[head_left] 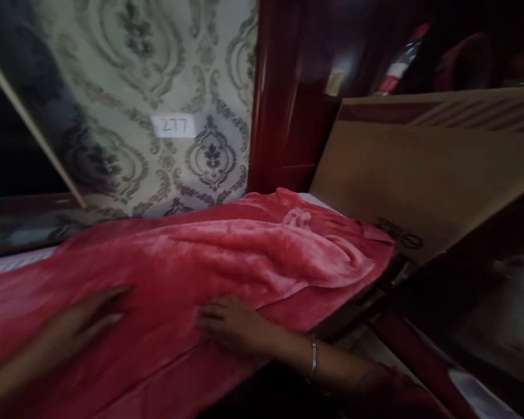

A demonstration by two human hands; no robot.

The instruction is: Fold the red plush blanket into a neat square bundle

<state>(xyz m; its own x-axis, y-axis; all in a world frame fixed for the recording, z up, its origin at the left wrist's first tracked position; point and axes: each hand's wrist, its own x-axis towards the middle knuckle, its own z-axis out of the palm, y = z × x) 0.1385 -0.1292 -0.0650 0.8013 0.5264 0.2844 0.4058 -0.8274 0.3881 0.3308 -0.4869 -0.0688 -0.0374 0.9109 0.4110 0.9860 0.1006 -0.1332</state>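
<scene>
A red plush blanket (pixel 227 256) lies spread and rumpled over a bed, reaching from the left edge to a cardboard box. My left hand (pixel 81 326) rests flat on the blanket at the lower left, fingers stretched out and blurred. My right hand (pixel 231 326) presses palm-down on the blanket's near edge at the centre, fingers apart, a silver bangle on its wrist. Neither hand grips anything.
A large tan cardboard box (pixel 419 174) leans at the right end of the bed. Patterned wallpaper (pixel 157 87) with a small white label backs the bed. A dark red wooden post (pixel 279 93) stands behind. A thin wooden stick (pixel 30 122) slants at the left.
</scene>
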